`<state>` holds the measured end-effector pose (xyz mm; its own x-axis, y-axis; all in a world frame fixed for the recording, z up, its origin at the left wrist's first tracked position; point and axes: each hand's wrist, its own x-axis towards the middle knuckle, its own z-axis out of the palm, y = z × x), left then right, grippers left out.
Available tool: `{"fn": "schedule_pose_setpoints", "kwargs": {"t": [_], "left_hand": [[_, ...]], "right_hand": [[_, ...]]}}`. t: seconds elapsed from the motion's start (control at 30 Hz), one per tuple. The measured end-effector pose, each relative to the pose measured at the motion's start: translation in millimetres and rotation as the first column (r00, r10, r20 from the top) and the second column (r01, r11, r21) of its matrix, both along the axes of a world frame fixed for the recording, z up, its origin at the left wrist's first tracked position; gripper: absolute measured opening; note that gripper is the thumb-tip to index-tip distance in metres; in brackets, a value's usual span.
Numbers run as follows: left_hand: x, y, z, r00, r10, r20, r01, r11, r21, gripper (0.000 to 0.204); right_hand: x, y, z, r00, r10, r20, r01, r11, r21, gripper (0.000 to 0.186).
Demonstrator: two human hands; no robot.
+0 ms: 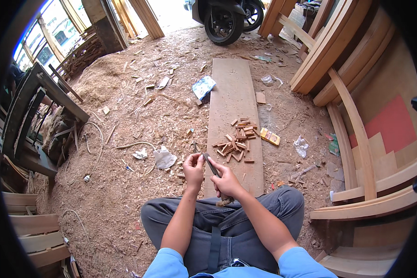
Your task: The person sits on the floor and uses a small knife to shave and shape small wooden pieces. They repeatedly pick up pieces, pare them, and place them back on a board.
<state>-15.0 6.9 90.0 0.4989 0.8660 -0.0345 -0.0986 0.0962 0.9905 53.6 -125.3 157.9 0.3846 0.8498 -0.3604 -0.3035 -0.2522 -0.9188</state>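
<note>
My right hand (227, 181) is wrapped around a dark, narrow-bladed hand tool (213, 167), which looks like a knife or chisel. Its worn, pale butt end sticks out below my palm, over my lap. Close to the tool's tip, my left hand (193, 170) is closed in a pinch. A small, thin piece seems to be between those fingers, too small to make out. Just beyond my hands, a loose heap of short reddish-brown wooden pieces (238, 141) lies on a long flat board (231, 92).
A yellow packet (270, 136) lies at the board's right edge, a blue-white packet (204, 86) by its left. Wood shavings (125, 120) cover the floor. A pale cord (150, 162) and white cloth (165, 157) lie left. Wooden frames (356, 125) lean right; a motorbike wheel (224, 28) stands ahead.
</note>
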Motion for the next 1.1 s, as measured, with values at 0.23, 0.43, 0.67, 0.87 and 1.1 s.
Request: {"fn": "schedule_pose_setpoints", "kwargs": {"t": [0.23,0.43,0.67,0.87,1.1], "left_hand": [[2.3,8.1,-15.6,0.999,-0.039,0.004,0.039,0.996,-0.075,0.006],[5.1,3.6,-21.8,0.998,-0.051,-0.022,0.050,0.998,-0.040,0.008],[4.5,-4.9,-12.8,0.999,-0.042,-0.013,0.042,0.999,-0.005,0.015],[2.9,-3.8,-8.3,0.996,-0.045,-0.074,0.040,0.997,-0.067,0.024],[6.0,-7.7,-1.7,0.991,-0.117,-0.064,0.113,0.992,-0.062,0.024]], "right_hand": [[-3.5,2.3,-16.7,0.996,-0.073,0.042,0.074,0.997,-0.012,0.066],[4.4,11.0,-28.6,0.975,-0.218,-0.053,0.215,0.975,-0.057,0.068],[50.2,-0.8,-24.7,0.848,-0.530,-0.005,0.530,0.848,0.005,0.070],[10.5,7.2,-27.3,0.971,-0.236,0.035,0.235,0.972,0.019,0.070],[15.4,6.7,-25.6,0.931,-0.338,0.139,0.337,0.941,0.034,0.075]]}}
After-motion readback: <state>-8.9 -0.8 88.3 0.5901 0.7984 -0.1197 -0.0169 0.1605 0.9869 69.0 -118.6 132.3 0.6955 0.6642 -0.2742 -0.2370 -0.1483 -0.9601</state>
